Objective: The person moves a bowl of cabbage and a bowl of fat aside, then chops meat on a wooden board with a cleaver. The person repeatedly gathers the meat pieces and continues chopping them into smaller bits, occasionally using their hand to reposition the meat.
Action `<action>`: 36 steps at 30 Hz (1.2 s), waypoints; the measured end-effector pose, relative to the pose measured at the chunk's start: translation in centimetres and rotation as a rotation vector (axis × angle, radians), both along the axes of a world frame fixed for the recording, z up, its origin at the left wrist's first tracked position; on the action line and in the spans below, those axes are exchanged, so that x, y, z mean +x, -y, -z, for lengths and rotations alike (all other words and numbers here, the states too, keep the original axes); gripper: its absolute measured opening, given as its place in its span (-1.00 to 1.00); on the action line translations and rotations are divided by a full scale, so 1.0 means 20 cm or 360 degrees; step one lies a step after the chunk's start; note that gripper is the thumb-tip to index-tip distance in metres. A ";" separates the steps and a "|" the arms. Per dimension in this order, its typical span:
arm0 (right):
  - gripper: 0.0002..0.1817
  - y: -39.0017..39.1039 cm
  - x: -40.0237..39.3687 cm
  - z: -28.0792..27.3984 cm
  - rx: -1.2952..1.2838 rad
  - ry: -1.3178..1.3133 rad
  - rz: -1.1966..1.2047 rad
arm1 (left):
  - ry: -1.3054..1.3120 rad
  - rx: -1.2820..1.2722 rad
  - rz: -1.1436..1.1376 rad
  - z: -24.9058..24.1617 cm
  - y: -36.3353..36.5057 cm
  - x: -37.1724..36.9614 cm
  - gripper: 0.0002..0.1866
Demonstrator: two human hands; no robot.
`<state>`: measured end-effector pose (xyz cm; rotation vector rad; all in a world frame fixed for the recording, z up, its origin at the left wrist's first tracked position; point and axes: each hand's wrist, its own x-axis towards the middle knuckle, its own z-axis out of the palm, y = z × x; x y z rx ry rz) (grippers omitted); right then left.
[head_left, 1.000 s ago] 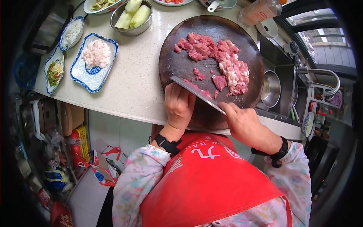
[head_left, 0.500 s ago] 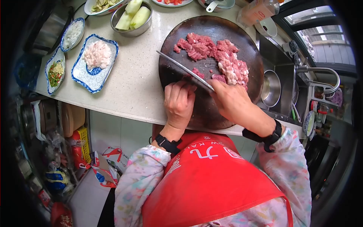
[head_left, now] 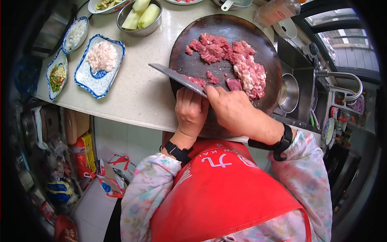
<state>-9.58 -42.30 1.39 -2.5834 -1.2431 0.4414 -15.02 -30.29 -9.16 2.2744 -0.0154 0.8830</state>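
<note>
A round dark wooden chopping board (head_left: 258, 38) bears chopped raw meat (head_left: 215, 48) in a curved heap along its far and right sides. My right hand (head_left: 234, 109) grips the handle of a cleaver (head_left: 175, 77), whose blade points left and slants across the board's near left part. Just beyond the blade lie a strip of red meat (head_left: 194, 80) and small scraps. My left hand (head_left: 190, 109) is curled with its knuckles close against the near side of the blade. Whatever sits under its fingertips is hidden.
Left on the counter (head_left: 141, 88) stand a blue-rimmed dish (head_left: 86, 82) of pale minced meat, a plate of chopped seasonings (head_left: 57, 76) and a bowl of white food (head_left: 75, 34). Behind is a metal bowl (head_left: 151, 30) of peeled vegetables. At right is the sink (head_left: 300, 66).
The cleaver has shifted left and towards me, its blade now turned to show its flat side. My right hand moved left with it. My left hand stays nearly in place, fingers still curled.
</note>
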 end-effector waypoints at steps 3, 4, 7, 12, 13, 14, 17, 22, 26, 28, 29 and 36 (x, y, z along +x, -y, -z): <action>-0.73 0.06 0.09 0.00 0.0061 -0.0063 0.0193 | -0.0061 -0.0016 0.0015 0.02 0.00 -0.01 -0.77; -0.69 0.08 0.08 0.01 -0.0010 0.0024 0.0184 | -0.0035 -0.0029 -0.0032 0.02 0.01 0.00 -0.78; -0.60 0.15 -0.01 -0.04 0.0111 -0.0004 0.0183 | 0.0002 -0.0106 -0.0099 0.01 0.01 0.00 -0.76; -0.50 0.27 -0.17 -0.12 0.0002 -0.0036 0.0056 | -0.0022 -0.0060 0.0015 0.00 -0.02 -0.02 -0.70; -0.49 0.29 -0.19 -0.12 -0.0059 -0.0033 0.0038 | -0.0016 -0.0057 0.0033 0.00 -0.02 -0.03 -0.73; -0.50 0.32 -0.21 -0.12 -0.0109 -0.0001 0.0018 | -0.0012 -0.0054 0.0052 0.00 -0.02 -0.03 -0.76; -0.57 0.34 -0.22 -0.14 -0.0199 -0.0025 0.0018 | -0.0064 -0.0127 0.0059 0.00 -0.02 -0.03 -0.69; -0.72 0.11 -0.08 -0.02 -0.0118 0.0058 -0.0077 | 0.0012 -0.0043 0.0006 0.03 -0.02 -0.01 -0.67; -0.73 0.05 -0.02 0.02 0.0061 0.0090 -0.0026 | 0.0029 -0.0016 -0.0086 0.01 -0.01 -0.01 -0.72; -0.71 0.10 0.04 0.03 0.0113 0.0064 0.0118 | -0.0011 0.0028 -0.0074 0.01 -0.01 -0.01 -0.81; -0.70 0.12 0.05 0.03 0.0048 0.0081 0.0233 | 0.0013 0.0038 -0.0065 0.01 -0.01 0.00 -0.82; -0.61 0.33 -0.14 -0.10 0.0066 -0.0020 -0.0007 | -0.0034 0.0026 -0.0012 0.01 -0.02 -0.03 -0.79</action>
